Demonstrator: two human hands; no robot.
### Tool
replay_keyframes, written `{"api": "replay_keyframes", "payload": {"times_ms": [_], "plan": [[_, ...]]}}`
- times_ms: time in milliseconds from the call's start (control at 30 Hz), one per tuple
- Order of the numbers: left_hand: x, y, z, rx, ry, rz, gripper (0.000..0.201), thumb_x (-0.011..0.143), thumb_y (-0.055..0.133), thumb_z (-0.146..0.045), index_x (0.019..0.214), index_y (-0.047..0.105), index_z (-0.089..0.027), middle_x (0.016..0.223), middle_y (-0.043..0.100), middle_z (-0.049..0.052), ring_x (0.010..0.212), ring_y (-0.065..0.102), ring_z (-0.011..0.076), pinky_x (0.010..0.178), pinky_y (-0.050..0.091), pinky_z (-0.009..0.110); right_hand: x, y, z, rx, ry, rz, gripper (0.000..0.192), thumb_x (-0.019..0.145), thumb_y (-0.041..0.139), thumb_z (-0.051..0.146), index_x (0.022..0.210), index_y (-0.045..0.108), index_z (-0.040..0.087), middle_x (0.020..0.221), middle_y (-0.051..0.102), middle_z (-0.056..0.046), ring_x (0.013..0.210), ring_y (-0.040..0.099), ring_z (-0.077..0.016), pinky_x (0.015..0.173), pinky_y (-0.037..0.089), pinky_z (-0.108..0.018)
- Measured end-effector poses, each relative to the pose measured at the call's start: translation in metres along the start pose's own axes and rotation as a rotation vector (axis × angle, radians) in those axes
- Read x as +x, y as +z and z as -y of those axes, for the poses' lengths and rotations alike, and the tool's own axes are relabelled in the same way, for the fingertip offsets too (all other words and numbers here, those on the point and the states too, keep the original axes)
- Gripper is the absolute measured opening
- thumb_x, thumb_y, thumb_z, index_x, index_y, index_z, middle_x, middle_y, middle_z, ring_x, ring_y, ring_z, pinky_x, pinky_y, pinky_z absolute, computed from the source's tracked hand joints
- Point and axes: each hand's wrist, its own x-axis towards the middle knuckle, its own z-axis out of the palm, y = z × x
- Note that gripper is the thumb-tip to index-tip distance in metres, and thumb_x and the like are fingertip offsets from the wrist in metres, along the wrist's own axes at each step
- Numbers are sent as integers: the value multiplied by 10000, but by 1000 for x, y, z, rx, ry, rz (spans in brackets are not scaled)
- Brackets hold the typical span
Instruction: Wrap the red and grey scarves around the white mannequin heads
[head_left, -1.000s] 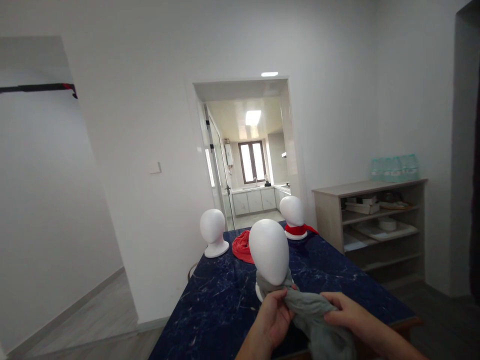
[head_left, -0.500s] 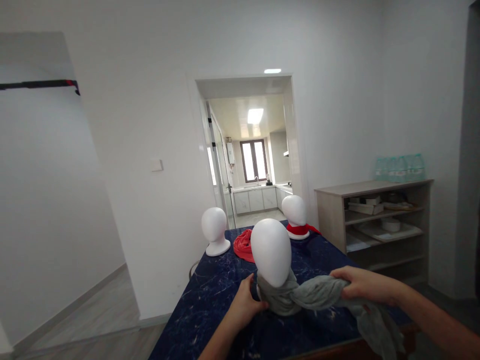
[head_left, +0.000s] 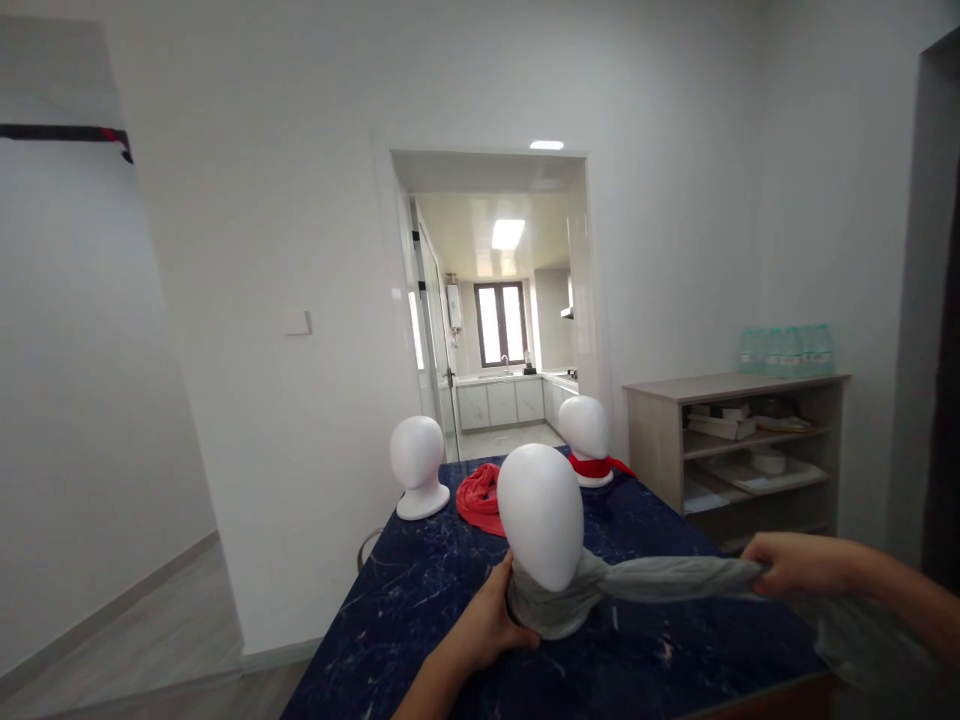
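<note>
A white mannequin head (head_left: 540,515) stands at the near part of the dark blue table, with a grey scarf (head_left: 551,605) wound round its neck. My left hand (head_left: 491,610) clasps the scarf-covered neck from the left, thumb in front; its other fingertips are partly hidden behind the neck. Out to the right, my right hand (head_left: 806,565) is closed on the scarf's length, which stretches taut and nearly level from the neck. Past that hand the scarf's loose end hangs down, blurred.
The blue marbled table (head_left: 420,580) also bears a bare mannequin head (head_left: 418,465) at left, a coral-red scarf (head_left: 480,500) lying in a heap, and another mannequin head (head_left: 585,428) with a red scarf (head_left: 592,467). A shelf unit (head_left: 652,440) with bottles (head_left: 787,348) is at right.
My right hand has moved rightward, pulling the grey scarf from a loose, bunched drape into a taut, narrower band. My left hand stays at the neck. The view has shifted slightly.
</note>
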Motion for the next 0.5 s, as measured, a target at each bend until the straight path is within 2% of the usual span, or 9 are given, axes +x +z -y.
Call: {"api": "replay_keyframes", "payload": {"times_ms": [67, 100, 167, 267, 367, 433, 500], "plan": [[0, -1, -1, 18, 6, 3, 1345, 487, 1000, -183, 1665, 353, -240, 1667, 462, 147, 1559, 381, 394, 1336, 182, 508, 15, -3, 0, -101, -86, 110, 43, 567, 713, 191, 534, 687, 183, 566, 607, 6, 556, 515, -139, 609, 365, -271], [0, -2, -1, 22, 10, 3, 1340, 491, 998, -187, 1664, 354, -243, 1668, 462, 145, 1557, 385, 394, 1335, 185, 508, 23, -2, 2, -154, -126, 117, 47, 601, 688, 191, 556, 698, 179, 581, 618, -6, 571, 517, -146, 623, 360, -278], [-1, -2, -3, 25, 13, -1, 1330, 494, 993, -195, 1662, 360, -253, 1676, 453, 136, 1557, 386, 392, 1334, 193, 503, 39, 4, 11, -222, -170, 19, 63, 638, 673, 175, 581, 699, 181, 630, 659, -40, 619, 563, -176, 655, 373, -294], [-2, -1, -4, 24, -2, 0, 1328, 486, 985, -189, 1659, 366, -262, 1678, 453, 126, 1566, 373, 392, 1335, 190, 500, 59, 23, 23, -288, -188, -130, 86, 724, 678, 178, 654, 725, 193, 795, 745, -111, 799, 678, -251, 758, 431, -320], [-3, 0, -4, 2, 7, -9, 1295, 501, 967, -173, 1651, 382, -270, 1668, 473, 110, 1557, 392, 382, 1330, 215, 489, 68, 56, 35, -417, -184, -212, 160, 784, 636, 152, 833, 786, 176, 1018, 779, -191, 1042, 715, -337, 922, 463, -402], [-4, 1, -3, -13, 20, -27, 1269, 506, 964, -170, 1640, 404, -271, 1661, 485, 102, 1543, 415, 375, 1324, 239, 476, 67, 87, 47, -469, -199, -220, 359, 737, 620, 96, 1046, 796, 145, 1209, 751, -232, 1186, 683, -368, 1024, 449, -465], [-4, 2, -2, -10, 23, -38, 1253, 507, 971, -178, 1630, 423, -268, 1656, 491, 104, 1534, 429, 373, 1321, 249, 473, 61, 125, 64, -397, -278, -168, 611, 689, 623, 78, 1288, 727, 137, 1405, 677, -223, 1310, 630, -346, 1111, 430, -466]]}}
